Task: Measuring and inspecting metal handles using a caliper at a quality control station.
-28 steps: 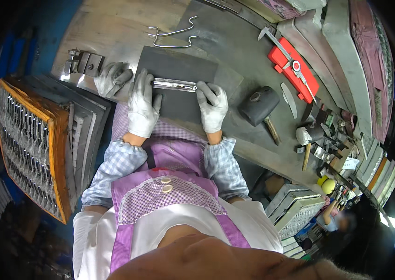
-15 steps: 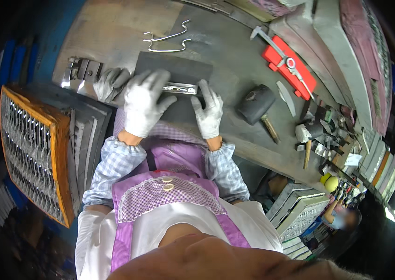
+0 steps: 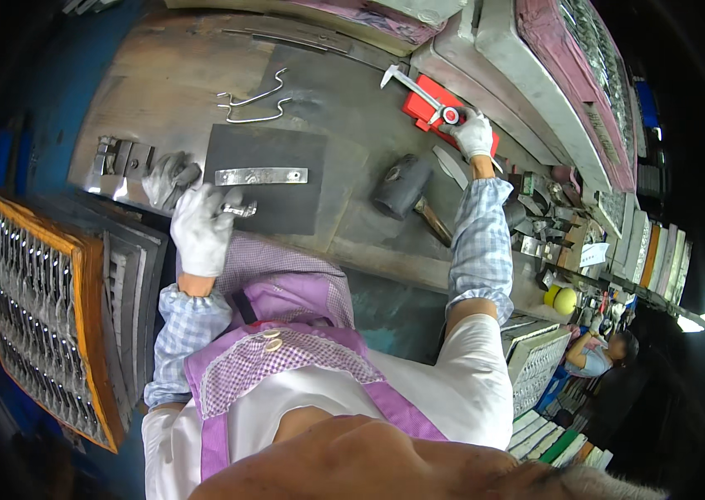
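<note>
My left hand, in a white glove, is closed on a small shiny metal piece, which sticks out past the fingertips over the near edge of a dark mat. A flat metal strip lies across that mat. To the far right, my gloved right hand is closed around the dial end of a dial caliper. The caliper rests over a red case. Beside my left hand lies a crumpled grey glove.
Two bent metal rods lie beyond the mat. A black mallet and a curved pale blade-like piece lie between mat and caliper. A metal block stands left. An orange-framed rack is at my left side; a person sits at far right.
My right hand has left the mat and reached right to the caliper. My left hand has drawn back with a small metal piece; a flat strip now shows on the mat. The view has shifted.
</note>
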Demonstrator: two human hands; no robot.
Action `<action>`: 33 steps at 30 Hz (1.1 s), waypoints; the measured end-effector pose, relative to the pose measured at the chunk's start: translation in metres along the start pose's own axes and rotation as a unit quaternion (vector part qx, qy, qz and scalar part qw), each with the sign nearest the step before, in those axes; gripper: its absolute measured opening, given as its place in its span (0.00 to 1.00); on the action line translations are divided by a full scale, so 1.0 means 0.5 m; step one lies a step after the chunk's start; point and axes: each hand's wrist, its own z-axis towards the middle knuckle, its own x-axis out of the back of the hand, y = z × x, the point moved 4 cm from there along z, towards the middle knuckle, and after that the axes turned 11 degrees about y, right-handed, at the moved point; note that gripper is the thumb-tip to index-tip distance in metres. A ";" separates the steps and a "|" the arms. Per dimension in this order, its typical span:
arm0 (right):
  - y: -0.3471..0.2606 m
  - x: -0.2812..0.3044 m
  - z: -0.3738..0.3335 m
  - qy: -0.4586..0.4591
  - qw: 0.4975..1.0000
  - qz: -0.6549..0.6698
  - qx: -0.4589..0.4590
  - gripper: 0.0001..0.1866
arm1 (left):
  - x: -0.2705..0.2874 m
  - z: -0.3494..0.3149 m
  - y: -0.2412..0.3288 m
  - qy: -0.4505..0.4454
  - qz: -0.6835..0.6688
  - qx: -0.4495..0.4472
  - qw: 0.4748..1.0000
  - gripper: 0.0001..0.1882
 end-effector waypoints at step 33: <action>-0.476 0.239 -0.501 0.008 0.920 0.338 0.197 0.26 | -0.072 -0.119 -0.017 -0.224 -0.655 0.462 0.554 0.21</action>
